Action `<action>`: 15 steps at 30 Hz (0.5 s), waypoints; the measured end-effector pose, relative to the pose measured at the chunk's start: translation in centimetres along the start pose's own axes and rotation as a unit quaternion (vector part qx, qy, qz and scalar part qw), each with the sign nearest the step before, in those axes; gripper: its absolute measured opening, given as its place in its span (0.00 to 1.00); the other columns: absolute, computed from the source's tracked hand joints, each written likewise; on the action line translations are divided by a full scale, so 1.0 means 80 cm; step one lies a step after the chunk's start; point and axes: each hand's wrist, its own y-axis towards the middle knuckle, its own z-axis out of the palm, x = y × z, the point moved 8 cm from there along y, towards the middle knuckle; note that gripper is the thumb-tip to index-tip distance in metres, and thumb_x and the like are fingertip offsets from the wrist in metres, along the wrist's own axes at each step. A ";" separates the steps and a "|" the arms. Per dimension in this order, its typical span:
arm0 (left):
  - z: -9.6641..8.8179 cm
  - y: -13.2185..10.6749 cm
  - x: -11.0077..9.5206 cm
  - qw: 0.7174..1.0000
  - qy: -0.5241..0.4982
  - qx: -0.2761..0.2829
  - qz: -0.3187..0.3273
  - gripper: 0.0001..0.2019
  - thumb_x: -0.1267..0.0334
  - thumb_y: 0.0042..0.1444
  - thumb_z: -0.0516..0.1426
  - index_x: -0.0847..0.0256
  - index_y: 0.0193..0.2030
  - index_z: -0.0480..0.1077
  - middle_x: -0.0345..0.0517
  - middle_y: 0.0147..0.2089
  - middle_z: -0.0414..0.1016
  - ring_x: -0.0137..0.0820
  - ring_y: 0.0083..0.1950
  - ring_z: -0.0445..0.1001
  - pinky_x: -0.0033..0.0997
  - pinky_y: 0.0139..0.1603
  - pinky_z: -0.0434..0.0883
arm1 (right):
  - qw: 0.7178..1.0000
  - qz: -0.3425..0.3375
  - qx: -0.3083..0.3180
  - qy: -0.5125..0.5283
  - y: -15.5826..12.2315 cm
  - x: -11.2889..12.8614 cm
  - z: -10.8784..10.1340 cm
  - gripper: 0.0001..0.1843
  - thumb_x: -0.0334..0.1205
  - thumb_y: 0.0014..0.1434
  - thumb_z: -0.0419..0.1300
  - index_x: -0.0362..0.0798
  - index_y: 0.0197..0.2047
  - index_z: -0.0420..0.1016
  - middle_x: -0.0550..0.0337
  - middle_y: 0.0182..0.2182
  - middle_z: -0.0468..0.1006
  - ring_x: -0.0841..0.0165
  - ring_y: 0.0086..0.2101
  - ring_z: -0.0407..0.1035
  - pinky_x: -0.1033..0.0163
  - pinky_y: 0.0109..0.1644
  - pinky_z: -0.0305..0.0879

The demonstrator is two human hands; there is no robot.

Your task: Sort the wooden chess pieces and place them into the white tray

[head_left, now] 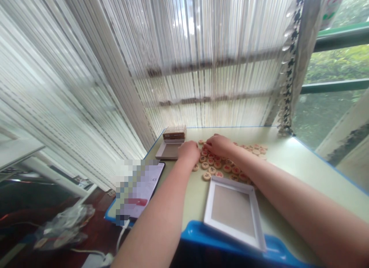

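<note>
Several round wooden xiangqi pieces with red or black characters lie loosely spread on the pale table. My left hand is closed at the left edge of the spread, beside an open shallow box half. Its curled fingers are mostly hidden, so what they hold cannot be made out. Over the far part of the pieces is my right hand, fingers bent down and drawn together, their tips among the pieces. Whether a piece is between those fingertips is too small to tell.
Nearest me, a white box lid lies open side up, partly over the table's blue edge tray. A small box stands at the back left. A phone with a white cable lies at left. Curtains hang behind.
</note>
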 end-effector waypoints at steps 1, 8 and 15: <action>-0.002 0.000 0.001 1.000 -0.005 -0.004 -0.005 0.12 0.61 0.54 0.53 0.58 0.39 0.77 0.54 0.42 0.78 0.42 0.47 0.74 0.37 0.45 0.70 | 1.000 0.005 0.001 -0.008 0.000 -0.001 0.001 0.21 0.46 0.61 0.47 0.47 0.33 0.79 0.49 0.34 0.79 0.59 0.42 0.67 0.61 0.39 0.62; 0.002 0.001 0.003 1.000 -0.016 0.008 -0.007 0.13 0.57 0.55 0.53 0.57 0.41 0.76 0.53 0.43 0.78 0.40 0.48 0.74 0.34 0.46 0.69 | 1.000 0.017 -0.012 0.022 0.004 -0.008 0.002 0.15 0.44 0.58 0.51 0.49 0.34 0.78 0.52 0.36 0.79 0.61 0.39 0.69 0.62 0.39 0.62; 0.008 0.005 0.006 1.000 -0.001 0.014 -0.008 0.14 0.53 0.54 0.55 0.57 0.38 0.76 0.54 0.43 0.78 0.43 0.48 0.73 0.38 0.45 0.69 | 0.996 -0.004 0.002 0.085 0.008 -0.008 0.007 0.10 0.41 0.53 0.57 0.51 0.36 0.78 0.57 0.37 0.79 0.63 0.39 0.70 0.64 0.42 0.63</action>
